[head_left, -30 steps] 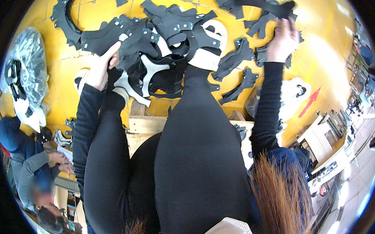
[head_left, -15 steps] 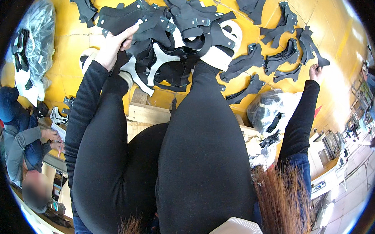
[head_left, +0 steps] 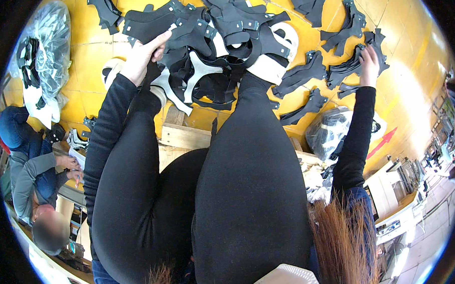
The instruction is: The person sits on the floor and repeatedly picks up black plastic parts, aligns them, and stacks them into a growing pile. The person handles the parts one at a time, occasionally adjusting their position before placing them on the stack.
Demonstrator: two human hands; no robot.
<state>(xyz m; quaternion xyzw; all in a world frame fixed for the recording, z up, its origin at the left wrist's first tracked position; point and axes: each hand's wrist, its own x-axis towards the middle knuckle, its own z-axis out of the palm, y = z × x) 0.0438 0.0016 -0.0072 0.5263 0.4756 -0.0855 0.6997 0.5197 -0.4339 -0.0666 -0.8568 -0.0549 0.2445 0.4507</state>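
My left hand point(head_left: 143, 59) is closed at the left edge of a heap of black cut pieces point(head_left: 183, 34), thumb along the top. A dark strip point(head_left: 150, 77) hangs below its fingers, partly hidden by the hand. My right hand point(head_left: 368, 67) reaches out at the right with its fingers stretched, just over a fanned stack of black curved pieces point(head_left: 345, 72). It holds nothing that I can see. Another black stack point(head_left: 377, 44) lies just beyond it. White-and-black shaped pieces point(head_left: 201, 73) lie at the near side of the heap, between my feet.
More black stacks point(head_left: 301, 74) lie on the yellow floor point(head_left: 91, 56). Clear plastic bags stand at the far left point(head_left: 54, 53) and near my right arm point(head_left: 327, 131). A wooden board point(head_left: 184, 137) is under my legs. At the left another person point(head_left: 30, 169) sits working.
My right hand has let go of the far right black stack and moved left, its fingers now stretched out. My left hand stays at the heap. The view has shifted slightly.
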